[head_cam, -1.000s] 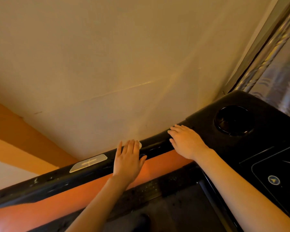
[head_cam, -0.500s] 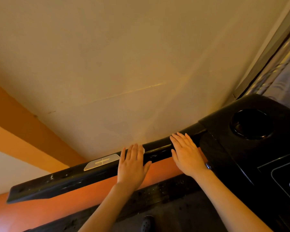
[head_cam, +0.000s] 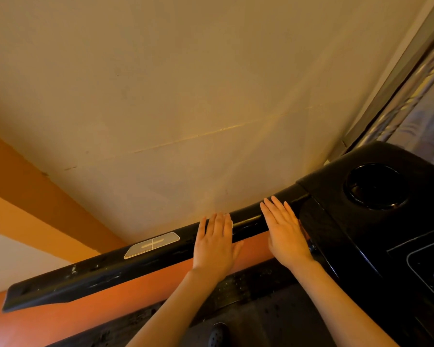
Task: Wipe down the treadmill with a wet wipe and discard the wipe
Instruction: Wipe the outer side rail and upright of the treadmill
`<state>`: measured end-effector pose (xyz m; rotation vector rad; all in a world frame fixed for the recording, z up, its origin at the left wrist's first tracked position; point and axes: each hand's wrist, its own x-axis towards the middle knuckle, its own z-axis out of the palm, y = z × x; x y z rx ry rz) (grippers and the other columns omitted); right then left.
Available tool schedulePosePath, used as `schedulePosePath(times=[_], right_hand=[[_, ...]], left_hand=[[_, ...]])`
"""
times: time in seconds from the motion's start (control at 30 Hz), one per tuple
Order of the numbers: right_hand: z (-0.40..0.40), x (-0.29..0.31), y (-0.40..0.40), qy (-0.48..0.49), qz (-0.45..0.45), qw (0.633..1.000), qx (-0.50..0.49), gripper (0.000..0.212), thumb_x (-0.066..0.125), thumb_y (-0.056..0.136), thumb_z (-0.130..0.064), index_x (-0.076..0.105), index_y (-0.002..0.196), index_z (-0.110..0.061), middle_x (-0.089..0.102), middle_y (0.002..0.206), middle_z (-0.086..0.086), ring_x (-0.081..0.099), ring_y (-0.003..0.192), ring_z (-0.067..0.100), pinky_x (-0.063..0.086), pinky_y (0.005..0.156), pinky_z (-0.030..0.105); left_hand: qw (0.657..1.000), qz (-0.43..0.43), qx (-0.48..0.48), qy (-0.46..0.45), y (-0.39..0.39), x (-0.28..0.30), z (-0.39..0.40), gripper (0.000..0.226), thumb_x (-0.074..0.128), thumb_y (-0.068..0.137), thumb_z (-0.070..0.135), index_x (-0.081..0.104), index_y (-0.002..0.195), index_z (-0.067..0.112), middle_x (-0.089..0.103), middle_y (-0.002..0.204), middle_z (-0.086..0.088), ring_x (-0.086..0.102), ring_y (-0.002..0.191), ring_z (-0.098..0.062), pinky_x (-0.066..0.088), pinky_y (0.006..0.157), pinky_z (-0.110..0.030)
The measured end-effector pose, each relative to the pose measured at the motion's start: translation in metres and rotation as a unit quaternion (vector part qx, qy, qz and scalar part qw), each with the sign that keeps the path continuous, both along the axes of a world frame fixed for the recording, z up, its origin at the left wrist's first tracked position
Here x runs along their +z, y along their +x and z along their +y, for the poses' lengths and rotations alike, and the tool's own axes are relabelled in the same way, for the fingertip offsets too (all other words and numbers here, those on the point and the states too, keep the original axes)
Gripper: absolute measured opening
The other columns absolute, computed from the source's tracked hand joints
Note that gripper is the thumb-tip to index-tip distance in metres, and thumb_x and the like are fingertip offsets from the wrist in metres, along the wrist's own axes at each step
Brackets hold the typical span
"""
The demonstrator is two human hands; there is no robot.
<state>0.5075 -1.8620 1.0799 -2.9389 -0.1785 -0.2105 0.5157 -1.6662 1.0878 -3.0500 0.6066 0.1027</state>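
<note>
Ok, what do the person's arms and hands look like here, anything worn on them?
Both arms are bare as far as the head view shows: no sleeves, gloves, watch or rings visible on the left hand or the right hand. Nails look short and unpainted.

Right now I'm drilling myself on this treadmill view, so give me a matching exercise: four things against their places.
Things:
1. left hand
2. right hand
3. cup holder
4. silver plus pad

Places:
A. round recess in the console
B. on the handrail, left of both hands
C. flat on the rail nearest the console
D. flat on the rail, a sliver of white wipe at its fingertips

Pairs: 1-D, 2-C, 3-A, 4-B
</note>
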Motion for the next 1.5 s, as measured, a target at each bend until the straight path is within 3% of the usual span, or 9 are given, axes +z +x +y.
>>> schedulePosePath(times=[0.2, 0.33, 0.47, 0.6, 0.7, 0.83, 0.93, 1.1, 1.5], right_hand=[[-0.002, -0.003, 0.002, 0.012, 0.005, 1.0, 0.009, 0.074, 0.064, 0.081, 0.008, 0.037, 0.149, -0.005, 0.037, 0.155, 0.011, 0.019, 0.148, 0.022, 0.008, 0.12, 0.043], [0.002, -0.005, 0.0, 0.013, -0.003, 1.0, -0.007, 0.078, 0.068, 0.077, 0.006, 0.038, 0.149, -0.006, 0.04, 0.154, 0.011, 0.025, 0.147, 0.025, 0.008, 0.12, 0.043], [0.004, -0.006, 0.001, 0.021, -0.014, 1.0, -0.01, 0.07, 0.066, 0.082, -0.003, 0.042, 0.147, -0.006, 0.043, 0.152, 0.011, 0.029, 0.146, 0.026, 0.01, 0.119, 0.043], [0.009, -0.005, 0.006, 0.017, -0.05, 0.998, -0.019, 0.051, 0.042, 0.095, -0.031, 0.055, 0.137, -0.005, 0.055, 0.14, 0.012, 0.044, 0.138, 0.027, 0.019, 0.118, 0.043], [0.026, -0.002, 0.017, 0.015, -0.05, 0.999, 0.014, 0.059, 0.028, 0.1, -0.043, 0.056, 0.135, -0.005, 0.057, 0.138, 0.012, 0.046, 0.136, 0.027, 0.023, 0.118, 0.044], [0.057, -0.003, 0.03, 0.017, -0.025, 0.999, 0.042, 0.072, 0.008, 0.104, -0.05, 0.053, 0.14, -0.007, 0.051, 0.145, 0.01, 0.041, 0.14, 0.026, 0.018, 0.119, 0.039], [0.069, -0.012, 0.027, 0.012, -0.006, 0.999, 0.052, 0.077, 0.001, 0.103, -0.051, 0.057, 0.137, -0.01, 0.058, 0.139, 0.007, 0.049, 0.134, 0.023, 0.021, 0.12, 0.036], [0.069, -0.012, 0.023, 0.029, -0.016, 0.998, 0.045, 0.068, 0.011, 0.106, -0.048, 0.064, 0.128, -0.01, 0.066, 0.126, 0.005, 0.059, 0.121, 0.022, 0.043, 0.106, 0.041], [0.077, -0.026, 0.023, 0.06, -0.097, 0.993, 0.02, 0.047, 0.035, 0.1, -0.039, 0.068, 0.119, -0.011, 0.069, 0.118, 0.003, 0.062, 0.113, 0.019, 0.045, 0.101, 0.039]], left_hand=[[0.999, 0.009, -0.034, -0.022, 0.014, 0.01, -0.031, 0.069, 0.025, 0.102, 0.056, 0.016, 0.155, 0.013, 0.023, 0.161, -0.009, 0.016, 0.15, -0.026, -0.003, 0.118, -0.04], [1.0, 0.0, 0.003, -0.013, 0.002, 0.002, 0.008, 0.067, 0.024, 0.098, 0.058, 0.042, 0.145, 0.014, 0.051, 0.144, -0.009, 0.046, 0.135, -0.026, 0.016, 0.114, -0.043], [0.999, -0.008, 0.041, -0.034, -0.007, -0.004, 0.057, 0.07, 0.012, 0.1, 0.057, 0.053, 0.135, 0.012, 0.059, 0.134, -0.009, 0.055, 0.126, -0.027, 0.031, 0.111, -0.05], [0.997, -0.001, 0.066, -0.036, -0.004, 0.001, 0.051, 0.075, 0.008, 0.098, 0.059, 0.053, 0.134, 0.011, 0.059, 0.132, -0.01, 0.055, 0.126, -0.028, 0.032, 0.112, -0.048], [0.998, -0.004, 0.062, -0.024, 0.0, 0.004, 0.044, 0.075, 0.009, 0.095, 0.06, 0.046, 0.141, 0.013, 0.052, 0.14, -0.008, 0.047, 0.133, -0.027, 0.021, 0.117, -0.044], [0.999, -0.001, 0.053, 0.005, -0.008, 0.002, 0.068, 0.067, 0.024, 0.096, 0.057, 0.057, 0.133, 0.013, 0.061, 0.132, -0.009, 0.057, 0.124, -0.026, 0.027, 0.113, -0.045], [0.998, -0.01, 0.065, 0.007, -0.015, -0.002, 0.092, 0.073, 0.014, 0.099, 0.057, 0.058, 0.132, 0.01, 0.061, 0.131, -0.012, 0.058, 0.123, -0.029, 0.021, 0.115, -0.045], [0.997, -0.002, 0.072, -0.012, -0.008, -0.002, 0.072, 0.073, 0.018, 0.096, 0.059, 0.049, 0.139, 0.009, 0.055, 0.138, -0.014, 0.052, 0.13, -0.03, 0.023, 0.113, -0.043], [0.996, -0.051, 0.07, 0.003, -0.015, -0.02, 0.127, 0.068, 0.028, 0.094, 0.055, 0.056, 0.134, 0.008, 0.06, 0.131, -0.012, 0.057, 0.124, -0.029, 0.023, 0.116, -0.047]])
